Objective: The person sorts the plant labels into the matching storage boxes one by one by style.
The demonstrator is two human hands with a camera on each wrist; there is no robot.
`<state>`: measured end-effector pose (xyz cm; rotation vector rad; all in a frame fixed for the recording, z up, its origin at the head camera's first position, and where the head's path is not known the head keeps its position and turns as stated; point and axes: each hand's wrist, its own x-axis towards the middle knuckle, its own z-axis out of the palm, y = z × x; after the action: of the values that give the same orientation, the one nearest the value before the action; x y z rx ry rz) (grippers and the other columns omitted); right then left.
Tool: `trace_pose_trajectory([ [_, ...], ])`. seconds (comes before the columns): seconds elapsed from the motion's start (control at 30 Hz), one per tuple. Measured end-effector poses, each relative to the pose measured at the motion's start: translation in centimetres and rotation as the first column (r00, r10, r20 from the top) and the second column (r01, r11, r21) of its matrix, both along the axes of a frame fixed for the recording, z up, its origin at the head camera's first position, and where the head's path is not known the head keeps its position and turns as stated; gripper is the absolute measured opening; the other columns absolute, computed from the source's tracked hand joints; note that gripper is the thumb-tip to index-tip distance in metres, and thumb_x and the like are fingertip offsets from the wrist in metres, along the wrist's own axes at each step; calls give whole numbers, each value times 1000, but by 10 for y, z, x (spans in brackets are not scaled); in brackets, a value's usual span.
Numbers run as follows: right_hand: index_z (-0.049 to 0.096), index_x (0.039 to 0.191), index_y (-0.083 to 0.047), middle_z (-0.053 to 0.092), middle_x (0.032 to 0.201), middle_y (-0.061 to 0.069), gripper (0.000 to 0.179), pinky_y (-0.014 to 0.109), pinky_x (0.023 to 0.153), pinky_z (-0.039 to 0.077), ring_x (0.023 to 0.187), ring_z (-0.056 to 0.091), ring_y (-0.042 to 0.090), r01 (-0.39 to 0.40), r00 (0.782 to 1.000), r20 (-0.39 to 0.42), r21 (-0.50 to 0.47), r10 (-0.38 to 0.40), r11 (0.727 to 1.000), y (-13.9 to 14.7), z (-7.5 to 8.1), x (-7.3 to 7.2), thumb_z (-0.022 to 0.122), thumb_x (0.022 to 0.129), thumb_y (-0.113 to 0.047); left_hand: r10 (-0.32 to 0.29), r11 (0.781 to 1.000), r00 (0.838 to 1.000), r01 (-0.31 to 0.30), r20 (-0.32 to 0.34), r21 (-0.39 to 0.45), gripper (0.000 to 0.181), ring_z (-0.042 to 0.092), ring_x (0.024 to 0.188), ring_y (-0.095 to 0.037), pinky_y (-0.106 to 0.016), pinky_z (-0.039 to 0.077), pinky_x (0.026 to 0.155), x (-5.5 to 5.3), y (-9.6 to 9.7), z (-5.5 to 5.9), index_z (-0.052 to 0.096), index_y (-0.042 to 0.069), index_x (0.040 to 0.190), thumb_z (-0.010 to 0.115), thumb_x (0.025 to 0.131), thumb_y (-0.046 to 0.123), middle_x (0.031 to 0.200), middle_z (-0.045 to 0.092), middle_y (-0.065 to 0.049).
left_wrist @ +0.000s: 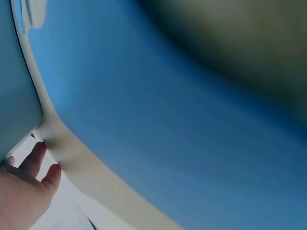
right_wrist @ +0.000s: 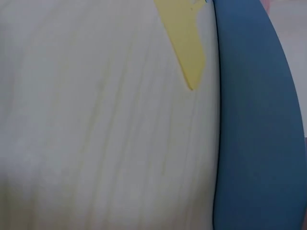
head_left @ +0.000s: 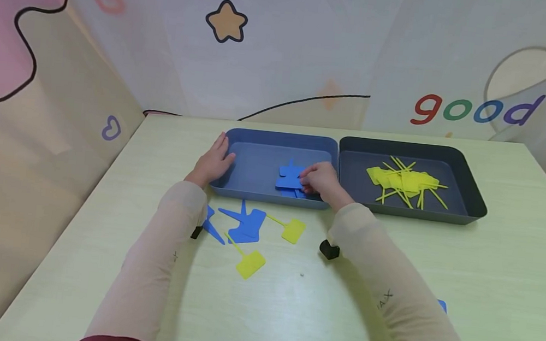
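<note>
At the left end of the blue tray [head_left: 251, 163], the left hand [head_left: 210, 163] rests against the rim, fingers straight. Over the tray's right part, the right hand [head_left: 322, 181], fingers curled, touches the stacked blue tags [head_left: 288, 182]; whether it pinches one cannot be told. Yellow tags [head_left: 406, 181] occupy the adjoining dark tray [head_left: 467, 205]; loose tags [head_left: 249, 224] lie on the table [head_left: 279, 314].

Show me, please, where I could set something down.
Bare: the table right of the black tray, and inside the blue tray between left hand and blue tags. Crowded: the black tray's middle, under yellow tags; the tag-strewn table before the blue tray.
</note>
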<state>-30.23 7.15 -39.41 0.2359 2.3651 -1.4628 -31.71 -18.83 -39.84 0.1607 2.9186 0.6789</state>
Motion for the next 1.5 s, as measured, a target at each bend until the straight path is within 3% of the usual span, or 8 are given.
trace_pose_trajectory([
  [0.3,62,88,0,60,73,9,12,22,53,47,49,55,12,-33,982,-168,276,82,961,-2,5,7,59,81,-10,6,1000,1000,-6,1,-3,60,3,138,-23,-43,14,110,-3,-1,-5,4,3,142,28,95,33,150,-6,-7],
  [0.57,52,118,-2,54,118,15,37,42,90,42,109,50,28,-223,866,-337,403,370,888,14,26,29,50,88,-24,-2,1000,1000,2,0,-12,60,2,138,-24,-43,13,110,-4,-1,-3,3,2,142,28,96,32,150,-8,-6],
  [0.77,21,141,-7,15,146,20,69,58,103,16,135,8,36,-361,720,-289,621,631,696,51,34,60,49,88,-40,-6,1000,1000,6,5,-14,60,2,138,-24,-43,13,110,-3,0,2,3,2,141,28,96,31,150,-8,-7],
  [0.9,5,144,-14,-7,148,17,89,62,102,7,135,-11,34,-414,681,-146,731,717,542,77,35,82,53,80,-54,-6,1000,1000,6,-2,-15,60,2,138,-25,-44,14,109,-3,0,4,3,1,141,28,96,31,150,-7,-8],
  [1.03,4,144,-14,-11,148,16,106,62,102,7,135,-14,33,-447,653,-76,764,754,464,103,34,102,61,68,-61,-15,1000,1000,14,-3,-19,60,2,138,-24,-43,14,110,-4,0,3,3,1,141,28,96,30,150,-6,-8],
  [1.23,8,143,-10,-1,147,22,125,66,96,16,134,0,40,-474,628,-43,770,777,426,142,33,130,66,50,-70,-21,1000,1000,21,6,-17,60,1,138,-24,-43,14,109,-4,1,1,3,1,141,28,96,30,150,-8,-8],
  [1.37,9,142,-11,2,146,24,127,56,80,41,131,10,45,-508,669,36,752,742,421,157,34,147,69,46,-68,-19,1000,1000,19,8,-19,60,1,138,-25,-44,14,109,-3,1,2,3,1,141,28,96,31,150,-8,-8],
  [1.5,11,141,-9,4,144,28,128,48,60,46,125,18,52,-554,711,157,725,686,408,164,35,161,76,43,-61,-20,1000,1000,20,13,-22,60,1,138,-25,-44,14,109,-1,1,2,3,0,141,27,96,31,150,-8,-9],
])
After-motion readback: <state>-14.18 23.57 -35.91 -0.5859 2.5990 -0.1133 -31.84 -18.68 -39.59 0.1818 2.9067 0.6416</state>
